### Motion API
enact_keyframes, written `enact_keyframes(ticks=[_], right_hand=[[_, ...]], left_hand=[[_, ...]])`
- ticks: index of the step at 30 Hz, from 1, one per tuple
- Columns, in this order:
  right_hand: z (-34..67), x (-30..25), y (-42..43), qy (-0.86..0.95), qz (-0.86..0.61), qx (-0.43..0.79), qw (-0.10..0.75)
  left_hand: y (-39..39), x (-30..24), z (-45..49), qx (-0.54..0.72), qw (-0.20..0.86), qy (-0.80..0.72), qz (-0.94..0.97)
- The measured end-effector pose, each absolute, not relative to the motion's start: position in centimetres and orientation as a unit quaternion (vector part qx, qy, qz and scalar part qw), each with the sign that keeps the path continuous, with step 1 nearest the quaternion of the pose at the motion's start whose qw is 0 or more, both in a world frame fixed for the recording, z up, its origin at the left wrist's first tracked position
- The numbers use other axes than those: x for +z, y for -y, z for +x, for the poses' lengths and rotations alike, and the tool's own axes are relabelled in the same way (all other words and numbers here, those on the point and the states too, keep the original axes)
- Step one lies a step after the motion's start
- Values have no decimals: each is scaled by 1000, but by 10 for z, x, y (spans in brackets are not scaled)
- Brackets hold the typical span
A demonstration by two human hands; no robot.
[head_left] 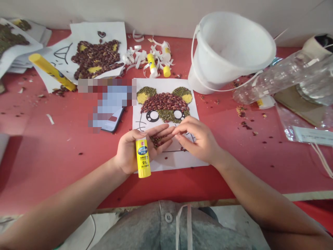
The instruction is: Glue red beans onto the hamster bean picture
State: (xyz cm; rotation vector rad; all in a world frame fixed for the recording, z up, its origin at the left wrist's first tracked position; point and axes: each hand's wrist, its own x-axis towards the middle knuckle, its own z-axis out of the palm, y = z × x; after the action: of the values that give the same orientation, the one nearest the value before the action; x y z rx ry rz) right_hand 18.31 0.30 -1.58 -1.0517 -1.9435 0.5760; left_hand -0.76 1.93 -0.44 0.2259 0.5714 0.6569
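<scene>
My left hand (pixel 132 151) is palm up over the lower part of a sheet of paper (pixel 166 161). Its thumb clamps a yellow glue stick (pixel 143 158) against the palm, and small mixed seeds (pixel 156 141) lie along the fingers. Thumb and fingertips of my right hand (pixel 196 137) are drawn together at the left fingertips; anything between them is too small to make out. Beneath both hands, the paper bears an animal face with dark red beans (pixel 166 101) across the forehead. Green mung beans (pixel 166 115) lie between the printed eyes and on the ears. My hands hide the lower face.
A white bucket (pixel 215 52) stands behind the paper on the red table (pixel 104 180). Left of the paper are a phone (pixel 111 107), an upright glue stick (pixel 53 72) and a bean-covered picture (pixel 97 57). Paper strips (pixel 137 57) litter the back; plastic bottles (pixel 281 74) lie right.
</scene>
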Motion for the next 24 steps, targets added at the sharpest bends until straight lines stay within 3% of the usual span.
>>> enact_keyframes(ticks=[12,24], right_hand=[[165,-21,0,838,-404,119,347],[163,-19,0,840,-407,152,324]], left_hand=[[-18,-6,-5,302,896,-309,106],[-16,-4,-4,278,903,-295,144]])
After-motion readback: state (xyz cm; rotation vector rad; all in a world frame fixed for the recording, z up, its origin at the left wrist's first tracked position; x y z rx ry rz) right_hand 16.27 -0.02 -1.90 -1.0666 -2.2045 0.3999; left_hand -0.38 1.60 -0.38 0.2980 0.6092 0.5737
